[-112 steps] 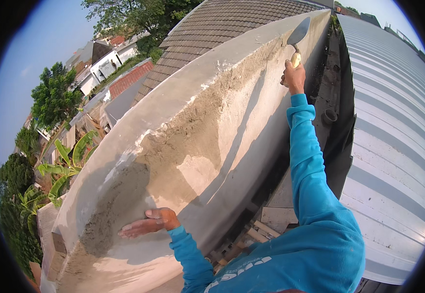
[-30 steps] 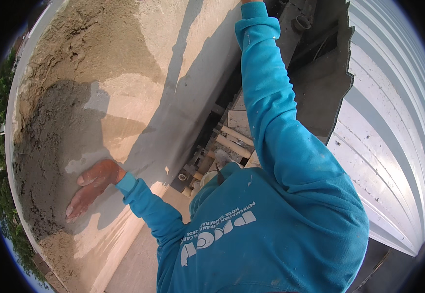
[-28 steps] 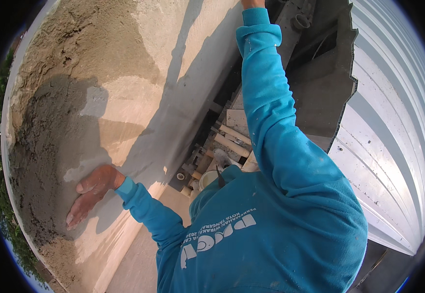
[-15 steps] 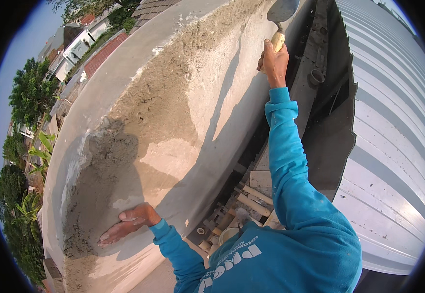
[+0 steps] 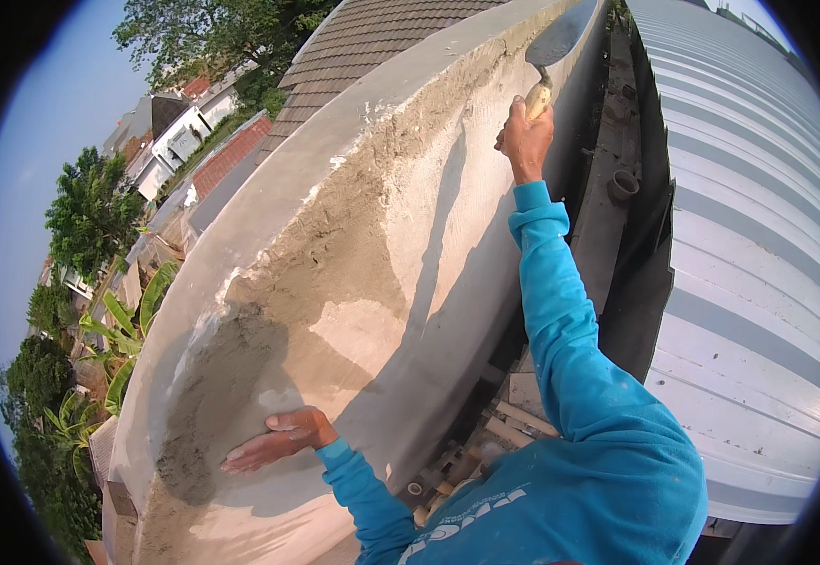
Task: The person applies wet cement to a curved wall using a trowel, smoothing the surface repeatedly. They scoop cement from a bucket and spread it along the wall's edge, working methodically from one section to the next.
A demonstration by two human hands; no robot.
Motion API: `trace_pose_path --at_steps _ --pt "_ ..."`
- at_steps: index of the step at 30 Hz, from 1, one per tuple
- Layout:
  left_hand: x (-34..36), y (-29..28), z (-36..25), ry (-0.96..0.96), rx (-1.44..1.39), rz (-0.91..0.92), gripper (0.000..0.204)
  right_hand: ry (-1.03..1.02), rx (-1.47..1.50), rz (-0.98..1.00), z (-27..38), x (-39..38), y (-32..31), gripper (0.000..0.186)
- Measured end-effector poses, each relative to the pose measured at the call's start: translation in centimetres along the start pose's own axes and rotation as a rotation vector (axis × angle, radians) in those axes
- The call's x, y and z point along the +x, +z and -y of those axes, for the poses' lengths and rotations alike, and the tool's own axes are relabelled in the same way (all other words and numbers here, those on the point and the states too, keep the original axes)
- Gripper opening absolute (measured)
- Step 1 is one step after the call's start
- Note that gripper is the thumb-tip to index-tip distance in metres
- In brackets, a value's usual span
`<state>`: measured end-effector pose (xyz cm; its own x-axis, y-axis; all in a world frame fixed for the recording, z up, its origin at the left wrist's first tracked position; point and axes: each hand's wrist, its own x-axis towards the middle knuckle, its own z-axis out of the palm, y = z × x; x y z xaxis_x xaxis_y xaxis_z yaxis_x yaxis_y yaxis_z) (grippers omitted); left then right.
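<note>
My right hand grips the light-coloured handle of a plastering trowel. That arm is stretched far forward, and the trowel's grey blade lies at the wall's upper far part. My left hand holds nothing; its fingers are stretched out, low at the wall's near left, by the dark wet mortar. I cannot tell whether it touches the surface. Rough grey-brown mortar runs in a band along the upper part of the curved wall, below its smooth top edge. Paler, smoother patches show beneath the band.
Right of the wall runs a dark narrow gap with a ledge and a small round pot. Beyond it spreads a corrugated metal roof. Pipes and boards lie below me. Past the wall's left edge are trees, houses and a tiled roof.
The whole view has shifted, with more of the tiled roof showing at the top. My right hand still holds the trowel far forward; my left hand stays low by the wall, fingers stretched.
</note>
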<state>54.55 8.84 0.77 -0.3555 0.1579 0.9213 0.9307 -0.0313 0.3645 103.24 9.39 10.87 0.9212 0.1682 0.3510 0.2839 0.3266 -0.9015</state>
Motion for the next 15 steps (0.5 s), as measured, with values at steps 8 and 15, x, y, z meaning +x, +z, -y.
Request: trace_pose_path --at_steps 8,15 --pt "0.3 -0.4 -0.5 0.024 -0.002 -0.001 0.074 -0.015 -0.103 0.009 2.1 0.5 0.6 0.033" --pt "-0.3 0.6 -0.4 -0.032 -0.021 0.024 0.077 0.155 -0.197 0.222 -0.1 4.9 -0.5 0.036"
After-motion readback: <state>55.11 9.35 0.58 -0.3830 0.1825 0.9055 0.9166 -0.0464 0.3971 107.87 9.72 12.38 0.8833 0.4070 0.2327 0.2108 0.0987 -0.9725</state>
